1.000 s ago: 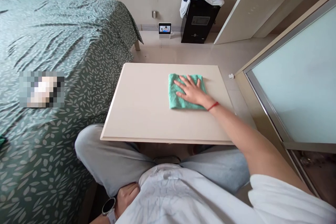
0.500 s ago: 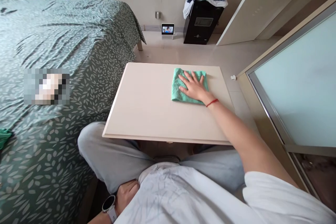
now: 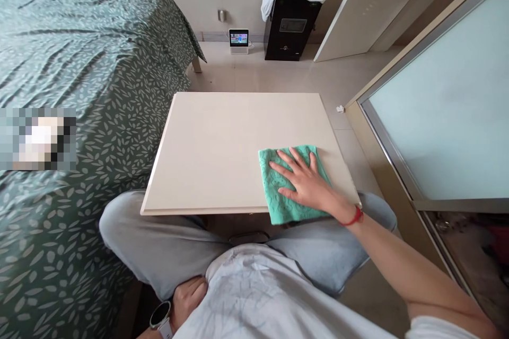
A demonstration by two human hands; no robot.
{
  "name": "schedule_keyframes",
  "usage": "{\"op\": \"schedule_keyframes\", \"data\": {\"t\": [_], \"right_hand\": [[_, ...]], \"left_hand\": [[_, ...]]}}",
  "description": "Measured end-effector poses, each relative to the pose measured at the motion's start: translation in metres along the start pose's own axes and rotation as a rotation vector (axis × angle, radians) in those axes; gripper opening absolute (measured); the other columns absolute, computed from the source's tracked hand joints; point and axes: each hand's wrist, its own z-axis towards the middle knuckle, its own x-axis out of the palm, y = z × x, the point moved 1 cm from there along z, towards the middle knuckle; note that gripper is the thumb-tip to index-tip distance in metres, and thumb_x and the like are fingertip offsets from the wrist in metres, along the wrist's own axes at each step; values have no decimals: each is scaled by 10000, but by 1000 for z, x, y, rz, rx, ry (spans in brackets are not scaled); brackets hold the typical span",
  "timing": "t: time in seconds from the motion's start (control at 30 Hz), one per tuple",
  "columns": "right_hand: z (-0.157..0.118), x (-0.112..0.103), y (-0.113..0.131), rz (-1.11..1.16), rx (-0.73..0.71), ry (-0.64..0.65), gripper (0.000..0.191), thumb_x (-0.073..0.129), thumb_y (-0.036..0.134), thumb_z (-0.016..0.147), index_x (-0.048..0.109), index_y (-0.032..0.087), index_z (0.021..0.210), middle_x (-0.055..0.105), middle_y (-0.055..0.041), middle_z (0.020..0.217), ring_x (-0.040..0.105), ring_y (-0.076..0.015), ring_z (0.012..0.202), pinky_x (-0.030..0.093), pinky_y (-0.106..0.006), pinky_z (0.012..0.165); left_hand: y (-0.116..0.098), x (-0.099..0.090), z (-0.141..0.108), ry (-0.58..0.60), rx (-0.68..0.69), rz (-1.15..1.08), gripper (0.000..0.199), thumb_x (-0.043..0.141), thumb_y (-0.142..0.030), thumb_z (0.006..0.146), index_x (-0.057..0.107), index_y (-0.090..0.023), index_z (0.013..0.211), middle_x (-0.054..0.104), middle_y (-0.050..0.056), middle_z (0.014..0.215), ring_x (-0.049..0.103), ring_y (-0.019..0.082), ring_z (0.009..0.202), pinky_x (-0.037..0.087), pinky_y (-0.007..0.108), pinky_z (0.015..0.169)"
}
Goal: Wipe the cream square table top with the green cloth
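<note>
My right hand [image 3: 304, 180] lies flat with its fingers spread on a green cloth [image 3: 278, 204]. The cloth rests on the right part of a cream tabletop [image 3: 214, 148], and its near end hangs over the front edge. A red string circles the right wrist. My left hand [image 3: 190, 296], with a watch on the wrist, rests at my lap beside the white shirt. Its fingers look curled in, and whatever they may hold is hidden.
A bed [image 3: 131, 90] with a leaf-patterned sheet stands on the left. Beyond the table are a small screen [image 3: 239, 39] on the floor and a black cabinet [image 3: 290, 26] topped with folded jeans. A sliding glass panel [image 3: 449, 100] lines the right.
My right hand and the green cloth have moved toward me, from the far part of the tabletop to its front edge. The view has shifted a little. My left hand stays at my lap.
</note>
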Motion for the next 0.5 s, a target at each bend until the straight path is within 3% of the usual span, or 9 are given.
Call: {"op": "schedule_keyframes", "data": {"t": [0.3, 0.4, 0.5], "right_hand": [[178, -48, -102, 56, 193, -55, 767, 374, 587, 1156, 353, 288, 1861, 178, -130, 1967, 103, -528, 1789, 172, -957, 1287], [209, -57, -118, 97, 240, -72, 794, 363, 600, 1142, 347, 268, 1863, 199, -148, 1961, 122, -528, 1786, 157, -963, 1283], [209, -58, -113, 80, 274, -78, 800, 355, 591, 1143, 324, 260, 1871, 187, -153, 1962, 122, -527, 1788, 159, -959, 1287]], "left_hand": [[0, -1, -3, 39, -17, 37, 267, 456, -131, 1092, 390, -267, 873, 521, -34, 714, 537, 146, 550, 386, 323, 543], [-1, -2, -3, 44, -21, 42, 265, 457, -168, 1104, 387, -269, 869, 522, -32, 708, 537, 149, 542, 389, 322, 532], [-1, -3, -2, 35, -28, 51, 265, 462, -191, 1113, 383, -273, 873, 532, -31, 713, 548, 152, 547, 398, 323, 538]]}}
